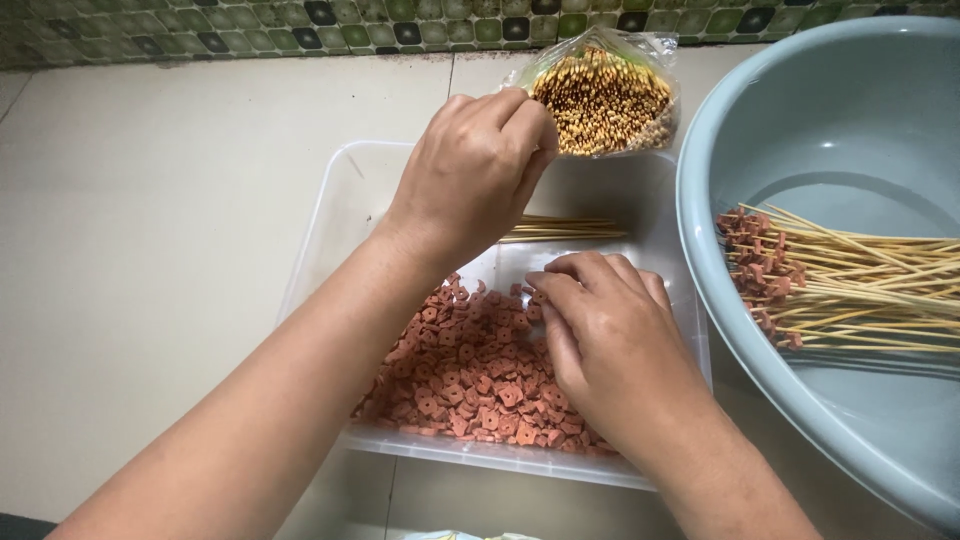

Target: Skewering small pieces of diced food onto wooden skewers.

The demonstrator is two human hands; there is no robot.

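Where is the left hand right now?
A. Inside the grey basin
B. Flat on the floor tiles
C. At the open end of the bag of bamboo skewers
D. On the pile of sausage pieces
C: the left hand has its fingertips at the mouth of the clear bag of skewers, beyond the far end of the clear tray.

A clear plastic bag of thin bamboo skewers (603, 98) is standing tilted, open ends facing up, just beyond a shallow clear plastic tray (330, 215). Small reddish-brown square sausage slices (468, 372) are lying heaped across the tray's near half, a few loose bamboo skewers (562, 230) lying flat behind them.
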